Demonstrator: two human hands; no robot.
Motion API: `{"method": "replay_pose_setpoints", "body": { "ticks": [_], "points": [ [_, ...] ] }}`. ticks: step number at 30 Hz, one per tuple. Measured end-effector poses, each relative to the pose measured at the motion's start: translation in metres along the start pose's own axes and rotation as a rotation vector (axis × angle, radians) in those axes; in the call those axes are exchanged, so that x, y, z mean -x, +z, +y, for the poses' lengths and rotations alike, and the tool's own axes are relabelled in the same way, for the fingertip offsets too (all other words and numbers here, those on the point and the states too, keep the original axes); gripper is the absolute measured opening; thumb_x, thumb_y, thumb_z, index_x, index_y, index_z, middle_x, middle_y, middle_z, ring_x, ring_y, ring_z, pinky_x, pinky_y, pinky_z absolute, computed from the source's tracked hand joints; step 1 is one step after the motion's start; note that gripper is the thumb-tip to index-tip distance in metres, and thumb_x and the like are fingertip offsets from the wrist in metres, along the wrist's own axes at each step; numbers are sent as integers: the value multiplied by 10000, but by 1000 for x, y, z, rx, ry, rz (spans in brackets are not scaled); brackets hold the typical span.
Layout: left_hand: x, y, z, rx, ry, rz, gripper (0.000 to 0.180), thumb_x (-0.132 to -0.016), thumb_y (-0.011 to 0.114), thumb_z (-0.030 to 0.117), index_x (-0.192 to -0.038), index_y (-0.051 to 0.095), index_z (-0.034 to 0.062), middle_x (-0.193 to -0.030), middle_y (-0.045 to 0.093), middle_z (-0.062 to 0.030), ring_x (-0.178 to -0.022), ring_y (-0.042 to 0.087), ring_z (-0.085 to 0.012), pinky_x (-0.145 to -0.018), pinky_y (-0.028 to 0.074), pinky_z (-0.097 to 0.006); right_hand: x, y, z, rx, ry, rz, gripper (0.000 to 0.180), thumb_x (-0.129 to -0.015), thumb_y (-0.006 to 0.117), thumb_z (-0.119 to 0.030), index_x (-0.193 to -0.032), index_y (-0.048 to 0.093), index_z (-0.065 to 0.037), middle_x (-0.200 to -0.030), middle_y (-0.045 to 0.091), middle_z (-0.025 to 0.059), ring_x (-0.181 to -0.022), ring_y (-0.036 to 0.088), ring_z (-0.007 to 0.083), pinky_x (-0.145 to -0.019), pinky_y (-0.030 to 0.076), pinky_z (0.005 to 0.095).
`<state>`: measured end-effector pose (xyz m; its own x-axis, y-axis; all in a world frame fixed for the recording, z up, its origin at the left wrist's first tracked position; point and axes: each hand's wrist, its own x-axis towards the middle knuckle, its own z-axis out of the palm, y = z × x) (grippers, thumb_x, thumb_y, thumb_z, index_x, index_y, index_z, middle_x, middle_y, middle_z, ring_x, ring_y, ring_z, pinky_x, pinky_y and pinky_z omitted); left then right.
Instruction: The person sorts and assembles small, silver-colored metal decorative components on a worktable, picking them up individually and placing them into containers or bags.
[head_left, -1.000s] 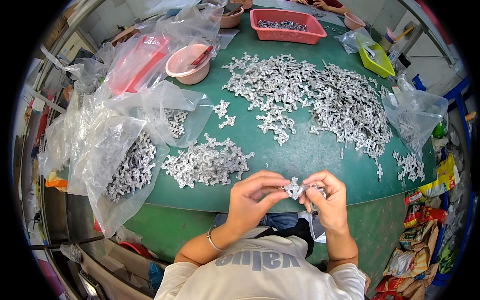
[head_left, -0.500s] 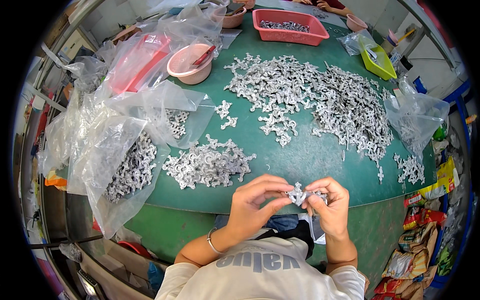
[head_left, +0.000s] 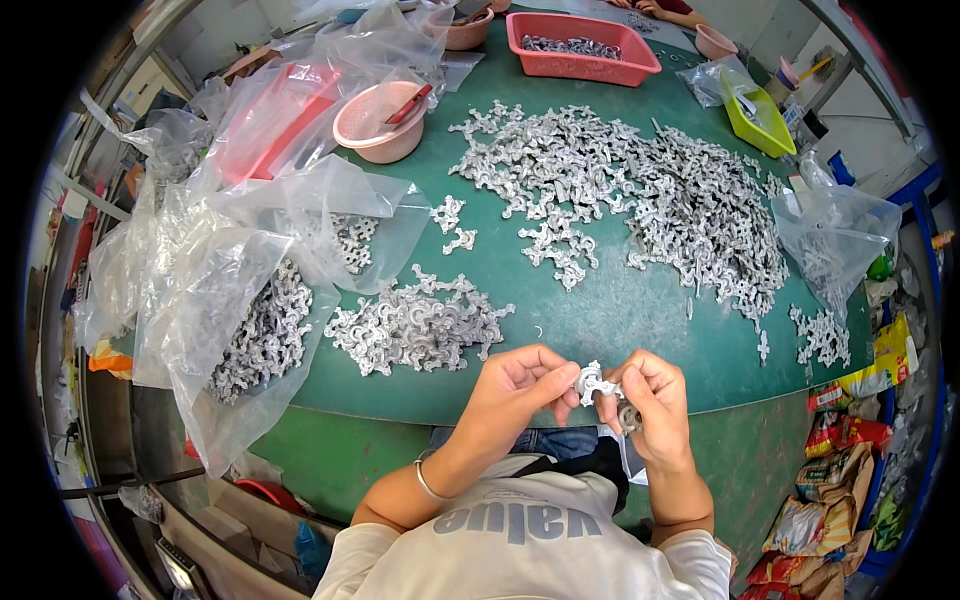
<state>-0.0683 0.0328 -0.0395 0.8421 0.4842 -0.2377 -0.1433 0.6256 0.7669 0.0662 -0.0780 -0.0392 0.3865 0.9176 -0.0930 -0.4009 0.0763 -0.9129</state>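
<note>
Near the table's front edge, my left hand [head_left: 528, 388] pinches the left side of a small silver metal casting [head_left: 592, 382] between thumb and fingers. The fingers of my right hand [head_left: 652, 398] close on the other side of it. More metal parts [head_left: 629, 418] show tucked in the right palm, partly hidden by the fingers. A low heap of like castings [head_left: 415, 328] lies just left of my hands. Beyond them spreads a larger pile [head_left: 690, 215] of the same grey pieces.
On the green table [head_left: 480, 300], a clear bag of castings [head_left: 262, 330] lies left, below a pink basket [head_left: 380, 125]. A red tray [head_left: 582, 65] stands far, a yellow-green tray [head_left: 762, 125] far right. Another plastic bag [head_left: 840, 235] lies right. Another person's hand [head_left: 650, 8] shows at the back.
The casting between my hands has been turned and now shows more of its shape. My right fingers have shifted, exposing the parts in the palm. The piles look unchanged.
</note>
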Motion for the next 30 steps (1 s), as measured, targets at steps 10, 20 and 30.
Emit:
{"method": "replay_pose_setpoints", "body": {
  "ticks": [10,20,30],
  "points": [
    [-1,-6,-2,-6,63,-19,131,-836,572,105,-858,571,-24,-741,595,-69,-603,535,-100,-557,429,-216,1,-1,4,117,-88,-13,191,-865,534,-170,-807,525,11,-614,552,80,-467,453,78,-425,340,193],
    [10,-90,35,-1348,848,800,83,-697,611,-45,-770,580,-20,-757,569,-103,-692,537,-218,-635,415,-297,-96,-73,28,885,-210,234,237,-722,664,-113,-934,609,-24,-780,580,61,-706,558,168,-625,441,281],
    [23,-86,25,-1345,783,765,128,-691,614,-55,-808,591,-10,-852,549,-112,-793,521,-251,-712,412,-326,-122,-60,38,1426,-370,307,148,-733,635,-133,-846,624,-37,-802,593,133,-667,571,337,-595,455,395]
  ]
}}
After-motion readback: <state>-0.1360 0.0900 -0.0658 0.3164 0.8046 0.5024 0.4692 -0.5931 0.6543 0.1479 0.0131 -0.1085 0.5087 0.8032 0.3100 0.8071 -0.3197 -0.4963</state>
